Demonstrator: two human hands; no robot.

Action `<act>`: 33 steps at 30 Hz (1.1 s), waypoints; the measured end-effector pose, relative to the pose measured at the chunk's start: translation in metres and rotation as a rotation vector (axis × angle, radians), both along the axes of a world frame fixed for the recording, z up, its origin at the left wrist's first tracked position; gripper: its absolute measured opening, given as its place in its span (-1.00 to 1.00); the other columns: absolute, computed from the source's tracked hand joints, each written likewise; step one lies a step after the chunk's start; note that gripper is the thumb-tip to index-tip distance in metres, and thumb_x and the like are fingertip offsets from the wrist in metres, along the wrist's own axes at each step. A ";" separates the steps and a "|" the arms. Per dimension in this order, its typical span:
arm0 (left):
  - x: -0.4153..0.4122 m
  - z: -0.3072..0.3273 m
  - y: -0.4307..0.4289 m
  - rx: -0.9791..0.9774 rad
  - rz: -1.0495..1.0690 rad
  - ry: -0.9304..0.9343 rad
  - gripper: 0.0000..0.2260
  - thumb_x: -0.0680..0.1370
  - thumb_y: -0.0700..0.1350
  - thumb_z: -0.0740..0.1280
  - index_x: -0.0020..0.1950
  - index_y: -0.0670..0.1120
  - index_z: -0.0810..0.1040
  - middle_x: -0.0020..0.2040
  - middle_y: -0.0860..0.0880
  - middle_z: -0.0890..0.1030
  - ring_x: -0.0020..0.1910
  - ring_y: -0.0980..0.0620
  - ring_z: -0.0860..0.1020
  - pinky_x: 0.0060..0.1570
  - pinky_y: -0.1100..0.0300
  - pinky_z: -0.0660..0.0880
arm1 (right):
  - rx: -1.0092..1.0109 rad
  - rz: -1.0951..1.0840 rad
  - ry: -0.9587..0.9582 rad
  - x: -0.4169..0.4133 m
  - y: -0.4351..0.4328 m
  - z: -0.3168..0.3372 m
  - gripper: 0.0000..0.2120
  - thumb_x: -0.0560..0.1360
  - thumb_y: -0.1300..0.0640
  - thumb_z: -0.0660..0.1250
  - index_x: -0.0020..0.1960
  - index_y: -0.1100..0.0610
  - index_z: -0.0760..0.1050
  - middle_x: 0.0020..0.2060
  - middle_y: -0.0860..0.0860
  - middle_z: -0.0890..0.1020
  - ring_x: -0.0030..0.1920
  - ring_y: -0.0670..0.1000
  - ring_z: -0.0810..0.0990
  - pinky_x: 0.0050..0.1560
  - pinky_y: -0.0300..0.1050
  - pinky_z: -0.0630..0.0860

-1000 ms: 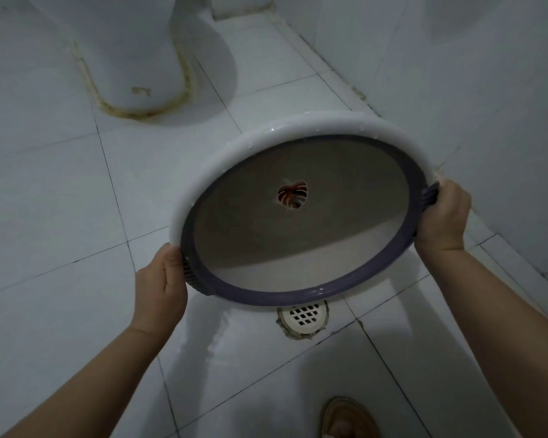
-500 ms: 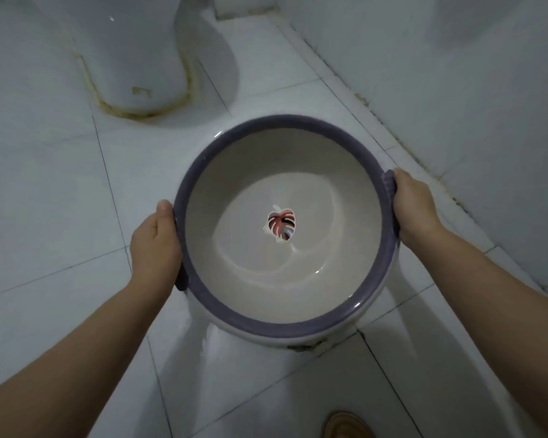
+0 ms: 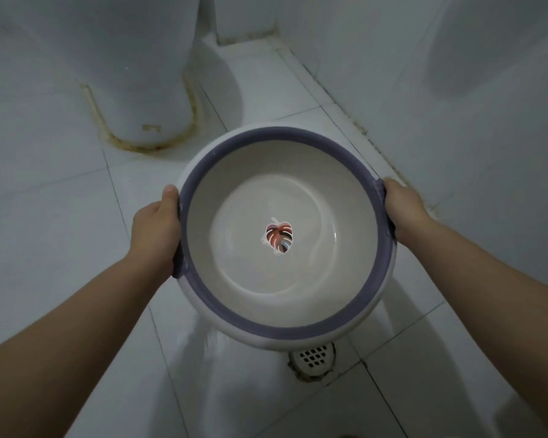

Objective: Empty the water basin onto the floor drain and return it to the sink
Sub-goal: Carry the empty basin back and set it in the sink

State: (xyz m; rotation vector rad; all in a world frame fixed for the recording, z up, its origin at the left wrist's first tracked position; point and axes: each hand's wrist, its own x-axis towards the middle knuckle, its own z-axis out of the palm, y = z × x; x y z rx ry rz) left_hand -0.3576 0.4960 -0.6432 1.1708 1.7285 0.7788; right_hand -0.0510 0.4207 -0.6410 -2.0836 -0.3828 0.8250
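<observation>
Two hands, left hand (image 3: 157,230) and right hand (image 3: 400,213), fingers clamped on rim of upright, emptied basin (image 3: 285,191) above floor drain (image 3: 314,357). Wet floor (image 3: 60,216): slipping risk when carrying sinkward.

A single head-worn wide-angle camera is looking steeply down from close above a basin (image 3: 285,238), which is filling the centre, with the tiled floor (image 3: 60,222), floor drain (image 3: 314,357) and toilet base (image 3: 133,90) lying beyond.
</observation>
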 end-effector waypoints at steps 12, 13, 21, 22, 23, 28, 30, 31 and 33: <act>-0.018 0.235 0.019 -0.090 0.079 -0.066 -0.62 0.53 0.11 0.09 -0.34 -0.08 0.46 -0.36 -0.09 0.52 -0.36 -0.05 0.49 -0.44 0.16 0.32 | -0.075 0.045 -0.037 -0.016 0.037 0.242 -0.69 0.47 0.07 0.18 -0.41 0.15 0.31 -0.42 0.09 0.42 -0.38 0.05 0.39 -0.44 -0.12 0.28; -0.020 0.262 0.019 -0.093 0.082 -0.075 -0.63 0.52 0.11 0.09 -0.35 -0.08 0.46 -0.36 -0.09 0.52 -0.36 -0.05 0.49 -0.43 0.15 0.33 | -0.077 0.047 -0.042 -0.016 0.038 0.271 -0.70 0.48 0.08 0.17 -0.41 0.15 0.31 -0.40 0.10 0.43 -0.35 0.07 0.40 -0.43 -0.11 0.30; -0.030 0.448 0.016 -0.108 0.052 -0.145 -0.62 0.53 0.13 0.12 -0.33 -0.08 0.49 -0.35 -0.09 0.56 -0.32 -0.08 0.52 -0.37 0.13 0.40 | -0.018 0.105 -0.027 -0.015 0.024 0.465 -0.76 0.50 0.08 0.17 -0.32 0.11 0.41 -0.29 0.09 0.50 -0.29 0.05 0.47 -0.11 -0.03 0.41; -0.031 0.467 0.016 -0.109 0.046 -0.153 -0.62 0.52 0.14 0.13 -0.32 -0.08 0.49 -0.33 -0.10 0.57 -0.30 -0.09 0.53 -0.34 0.12 0.42 | -0.008 0.103 -0.007 -0.016 0.021 0.484 -0.77 0.50 0.09 0.18 -0.31 0.14 0.42 -0.29 0.11 0.52 -0.28 0.08 0.48 -0.14 -0.04 0.42; -0.032 0.489 0.018 -0.108 0.041 -0.156 -0.62 0.52 0.15 0.13 -0.32 -0.08 0.49 -0.32 -0.10 0.57 -0.29 -0.09 0.54 -0.32 0.12 0.43 | 0.013 0.078 0.018 -0.016 0.018 0.505 -0.76 0.49 0.10 0.19 -0.32 0.15 0.44 -0.34 0.11 0.54 -0.31 0.07 0.49 -0.20 -0.07 0.43; -0.036 0.576 0.020 -0.077 0.037 -0.178 -0.65 0.51 0.18 0.16 -0.30 -0.03 0.47 -0.32 -0.03 0.56 -0.32 -0.03 0.53 -0.42 0.15 0.34 | 0.102 0.034 0.154 -0.020 -0.002 0.591 -0.74 0.47 0.06 0.22 -0.36 0.11 0.46 -0.68 -0.07 0.53 -0.62 -0.07 0.50 -0.58 -0.34 0.39; -0.040 0.600 0.021 -0.088 0.036 -0.191 -0.65 0.49 0.20 0.16 -0.29 -0.04 0.48 -0.32 -0.04 0.57 -0.31 -0.03 0.53 -0.42 0.15 0.34 | 0.143 0.059 0.174 -0.022 -0.012 0.616 -0.75 0.48 0.06 0.23 -0.33 0.13 0.48 -0.65 -0.05 0.56 -0.62 -0.07 0.52 -0.60 -0.36 0.40; -0.042 0.614 0.020 -0.095 0.034 -0.204 -0.65 0.48 0.21 0.18 -0.29 -0.04 0.49 -0.31 -0.04 0.58 -0.30 -0.04 0.54 -0.41 0.15 0.35 | 0.159 0.068 0.172 -0.022 -0.019 0.629 -0.75 0.49 0.06 0.23 -0.31 0.14 0.49 -0.63 -0.05 0.58 -0.59 -0.07 0.54 -0.54 -0.32 0.44; -0.044 0.635 0.017 -0.115 0.020 -0.253 -0.66 0.45 0.21 0.21 -0.26 -0.04 0.51 -0.29 -0.05 0.60 -0.27 -0.05 0.57 -0.36 0.14 0.41 | 0.184 0.080 0.151 -0.024 -0.033 0.653 -0.75 0.49 0.05 0.24 -0.28 0.15 0.51 -0.60 -0.04 0.61 -0.51 -0.03 0.57 -0.37 -0.18 0.47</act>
